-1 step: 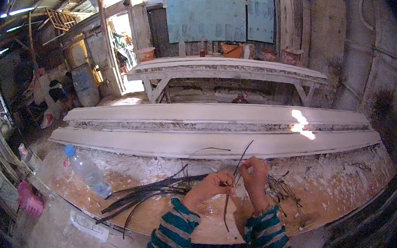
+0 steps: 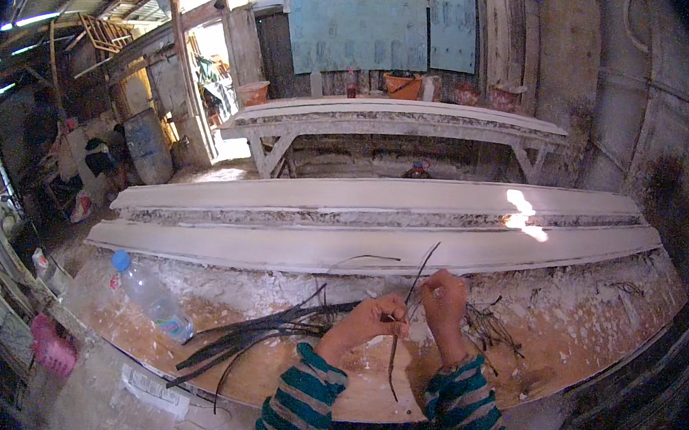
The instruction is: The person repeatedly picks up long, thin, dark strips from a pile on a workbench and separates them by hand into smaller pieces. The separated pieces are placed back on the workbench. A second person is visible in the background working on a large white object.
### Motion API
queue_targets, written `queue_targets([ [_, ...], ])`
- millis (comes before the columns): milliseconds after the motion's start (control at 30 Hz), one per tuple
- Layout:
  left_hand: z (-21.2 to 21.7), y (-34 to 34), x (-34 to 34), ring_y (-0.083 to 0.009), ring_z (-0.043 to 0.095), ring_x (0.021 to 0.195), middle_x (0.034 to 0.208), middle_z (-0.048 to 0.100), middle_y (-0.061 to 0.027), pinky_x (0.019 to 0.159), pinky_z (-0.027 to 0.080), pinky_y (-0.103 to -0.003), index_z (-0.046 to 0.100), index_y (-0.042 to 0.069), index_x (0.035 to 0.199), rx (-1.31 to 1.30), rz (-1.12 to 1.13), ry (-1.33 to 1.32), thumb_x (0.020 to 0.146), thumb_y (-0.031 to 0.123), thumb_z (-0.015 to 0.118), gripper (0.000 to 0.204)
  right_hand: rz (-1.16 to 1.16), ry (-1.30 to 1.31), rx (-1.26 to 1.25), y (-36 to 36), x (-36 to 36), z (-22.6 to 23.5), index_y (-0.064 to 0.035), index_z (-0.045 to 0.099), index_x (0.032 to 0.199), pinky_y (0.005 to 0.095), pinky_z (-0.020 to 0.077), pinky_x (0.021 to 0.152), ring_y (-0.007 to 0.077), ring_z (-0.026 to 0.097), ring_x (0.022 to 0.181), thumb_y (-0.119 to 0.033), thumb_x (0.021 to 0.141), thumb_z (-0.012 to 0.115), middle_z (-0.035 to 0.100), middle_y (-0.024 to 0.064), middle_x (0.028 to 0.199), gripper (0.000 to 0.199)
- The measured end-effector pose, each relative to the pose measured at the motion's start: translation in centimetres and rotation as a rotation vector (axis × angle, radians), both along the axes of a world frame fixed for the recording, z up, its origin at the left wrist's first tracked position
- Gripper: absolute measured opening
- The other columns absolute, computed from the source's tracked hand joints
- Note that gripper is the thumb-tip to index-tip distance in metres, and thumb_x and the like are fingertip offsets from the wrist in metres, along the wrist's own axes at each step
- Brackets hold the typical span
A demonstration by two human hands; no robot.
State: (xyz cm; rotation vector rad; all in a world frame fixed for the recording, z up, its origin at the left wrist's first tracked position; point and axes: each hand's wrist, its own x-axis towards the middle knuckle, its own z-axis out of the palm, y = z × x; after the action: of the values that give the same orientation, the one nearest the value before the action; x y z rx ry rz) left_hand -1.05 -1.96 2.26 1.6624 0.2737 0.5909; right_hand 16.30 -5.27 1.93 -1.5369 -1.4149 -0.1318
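**Two hands work a thin dark strip over a plaster-crusted counter**

Both hands meet just above the near edge of the counter (image 2: 601, 326), a wooden top smeared with dried white plaster. The left hand (image 2: 368, 322) is closed, its fingers pinched round a thin dark strip (image 2: 405, 322) about midway along its length. The right hand (image 2: 443, 299) is also closed on the same strip a little higher up, the two hands nearly touching. The strip stands roughly upright: its top end curves up past the right hand towards the long white moulded lengths (image 2: 374, 252) lying across the counter, and its lower end hangs down between the striped sleeves.

To the left of the hands a loose bundle of similar dark strips (image 2: 265, 333) fans out flat on the counter, some ends reaching past the near edge. Beyond it lies a clear plastic bottle with a blue cap (image 2: 150, 295), on its side. A small tangle of dark scraps (image 2: 488, 327) sits just right of the right hand.

The strip looks slender and springy, so a sharp bend between the two close grips could snap or split it. Its free upper end could whip if either pinch slips. The bundle ends overhanging the counter could be dragged off by a sleeve, and the bottle could roll if the bundle is nudged.
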Motion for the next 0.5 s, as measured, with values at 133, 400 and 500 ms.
queue_targets([
  [133, 0.0, -0.3, 0.6, -0.0121, 0.048, 0.08, 0.086, 0.045, -0.002, 0.074, 0.04, -0.025, 0.055, 0.003, 0.073, 0.137, -0.001, -0.06, 0.075, 0.012, 0.068, 0.015, -0.067, 0.122, 0.036, 0.4, 0.2, 0.1, -0.0059, 0.059, 0.078, 0.036, 0.0407, 0.06, 0.0254, 0.054, 0.064, -0.005, 0.071, 0.06, 0.056, 0.0093, 0.065, 0.007],
  [400, -0.4, 0.6, -0.1, -0.0103, 0.05, 0.072, 0.078, 0.05, 0.0004, 0.069, 0.041, -0.023, 0.056, 0.005, 0.073, -0.015, 0.185, -0.06, 0.074, 0.008, 0.067, 0.012, -0.065, 0.032, 0.155, 0.9, 0.3, -0.7, -0.0047, 0.059, 0.077, 0.0335, 0.0412, 0.068, 0.0233, 0.052, 0.072, -0.006, 0.075, 0.061, 0.054, 0.0097, 0.075, 0.003],
  [500, -0.6, 2.1, -0.8, -0.0089, 0.05, 0.068, 0.07, 0.054, 0.0009, 0.065, 0.042, -0.023, 0.058, 0.005, 0.075, -0.022, 0.527, -0.085, 0.072, 0.008, 0.068, 0.011, -0.108, 0.074, 0.171, 1.0, 0.8, -0.7, -0.004, 0.059, 0.074, 0.0334, 0.0394, 0.076, 0.0241, 0.05, 0.085, -0.007, 0.072, 0.064, 0.054, 0.0097, 0.085, 0.006],
])
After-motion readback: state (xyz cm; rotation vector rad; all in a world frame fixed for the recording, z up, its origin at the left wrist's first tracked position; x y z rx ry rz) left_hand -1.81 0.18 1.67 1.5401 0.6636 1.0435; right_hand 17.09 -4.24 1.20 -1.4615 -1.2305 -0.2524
